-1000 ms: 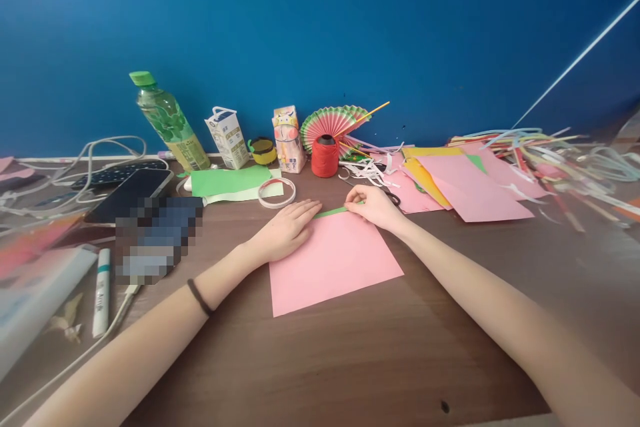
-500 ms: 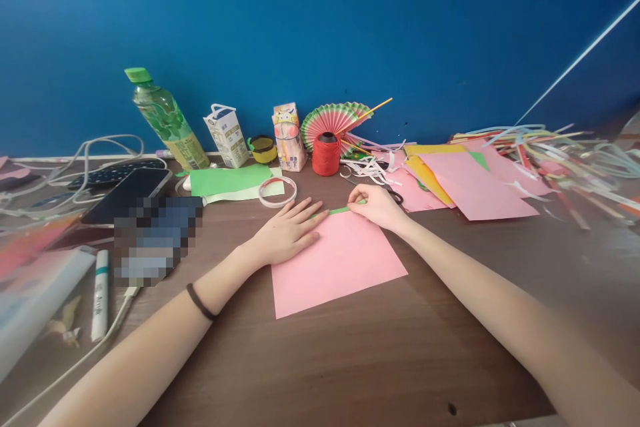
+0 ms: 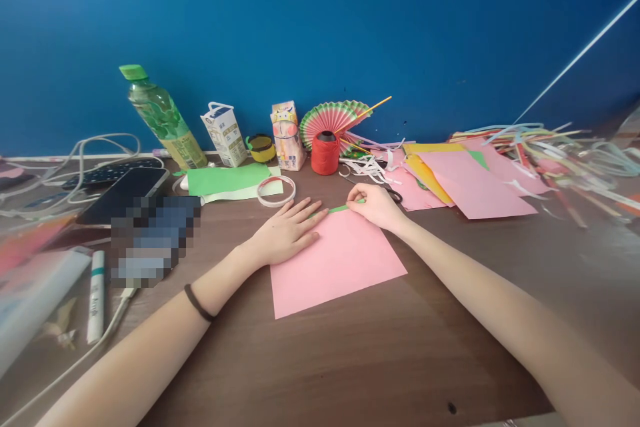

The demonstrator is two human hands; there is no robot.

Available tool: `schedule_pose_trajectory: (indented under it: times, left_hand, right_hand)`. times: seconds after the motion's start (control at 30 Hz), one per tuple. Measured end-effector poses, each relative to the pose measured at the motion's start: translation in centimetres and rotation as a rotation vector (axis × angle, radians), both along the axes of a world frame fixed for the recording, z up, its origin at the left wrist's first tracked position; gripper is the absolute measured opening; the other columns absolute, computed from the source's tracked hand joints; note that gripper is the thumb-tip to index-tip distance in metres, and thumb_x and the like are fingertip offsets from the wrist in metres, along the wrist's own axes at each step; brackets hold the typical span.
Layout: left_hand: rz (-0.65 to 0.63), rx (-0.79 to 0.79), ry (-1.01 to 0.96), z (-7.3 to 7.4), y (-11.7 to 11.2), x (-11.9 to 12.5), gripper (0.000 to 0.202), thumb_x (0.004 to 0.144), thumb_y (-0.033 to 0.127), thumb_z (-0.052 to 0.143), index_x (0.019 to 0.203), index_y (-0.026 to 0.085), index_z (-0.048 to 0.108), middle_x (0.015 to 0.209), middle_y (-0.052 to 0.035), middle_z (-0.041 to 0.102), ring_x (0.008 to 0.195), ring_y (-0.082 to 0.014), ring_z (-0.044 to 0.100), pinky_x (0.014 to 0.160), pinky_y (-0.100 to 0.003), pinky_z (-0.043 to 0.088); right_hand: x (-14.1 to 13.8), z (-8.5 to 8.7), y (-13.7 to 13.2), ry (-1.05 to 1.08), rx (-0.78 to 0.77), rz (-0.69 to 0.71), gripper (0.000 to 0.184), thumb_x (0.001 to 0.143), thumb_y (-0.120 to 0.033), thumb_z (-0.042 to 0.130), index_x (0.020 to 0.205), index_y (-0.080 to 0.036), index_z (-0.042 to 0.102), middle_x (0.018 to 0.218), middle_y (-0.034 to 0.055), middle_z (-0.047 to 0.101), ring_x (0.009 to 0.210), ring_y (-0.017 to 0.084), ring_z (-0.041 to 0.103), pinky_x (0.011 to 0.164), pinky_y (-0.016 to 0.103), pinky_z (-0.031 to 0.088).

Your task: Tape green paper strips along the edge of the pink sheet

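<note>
Pink sheet [image 3: 345, 257] dead centre, flat on the brown table [image 3: 350, 367], and a narrow green strip [image 3: 339, 209] shows along its twelve o'clock edge! Over at ten o'clock the left hand [image 3: 286, 233] lies palm down on the sheet's corner, fingers spread and slightly apart, a dark band [image 3: 198, 305] round the wrist. At one o'clock the right hand [image 3: 375, 208] has thumb and forefinger bent together, pinching the green strip at the sheet's far edge.

Outward now: between ten and eleven, just beyond the left fingertips, a roll of tape [image 3: 277, 203] lies against the edge of some green paper [image 3: 227, 180]. Straight up at twelve, a red spool [image 3: 325, 155] stands before a pink-and-green pleated fan [image 3: 334, 121], with a decorated carton [image 3: 288, 137] at eleven. Near one o'clock, white paper shreds [image 3: 367, 168] sit in a tangle, and black handles [image 3: 395, 195] peek out behind the right hand. Two o'clock brings loose pink paper [image 3: 480, 187] overlapping yellow paper [image 3: 417, 163].

Swing to ten again, farther off: a tilted green-capped bottle [image 3: 167, 123] near a white-and-blue carton [image 3: 225, 135]. Close to nine, there's a white marker [image 3: 96, 297] beside a white cable [image 3: 113, 323].
</note>
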State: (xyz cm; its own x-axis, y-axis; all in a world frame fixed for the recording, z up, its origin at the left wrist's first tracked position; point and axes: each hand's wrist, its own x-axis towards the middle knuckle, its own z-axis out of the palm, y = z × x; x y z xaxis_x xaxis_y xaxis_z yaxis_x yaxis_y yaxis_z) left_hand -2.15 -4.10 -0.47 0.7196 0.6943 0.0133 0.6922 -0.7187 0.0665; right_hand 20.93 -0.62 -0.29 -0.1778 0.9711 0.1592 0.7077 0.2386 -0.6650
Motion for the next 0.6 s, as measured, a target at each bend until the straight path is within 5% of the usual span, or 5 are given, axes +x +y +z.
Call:
schedule_pose_trajectory:
  times: [0.6]
  left_hand:
    - [-0.004, 0.024, 0.003, -0.22, 0.11, -0.03, 0.053, 0.091, 0.047, 0.015, 0.140, 0.026, 0.023, 0.148, -0.0027, 0.019, 0.136, -0.0222, 0.013, 0.109, -0.043, 0.010]
  right_hand:
    - [0.08, 0.16, -0.04, -0.003, -0.009, -0.002, 0.002, 0.066, -0.018, 0.057, 0.068, -0.016, 0.058, 0.063, -0.0007, 0.061, 0.052, 0.009, 0.051, 0.051, 0.021, 0.037]
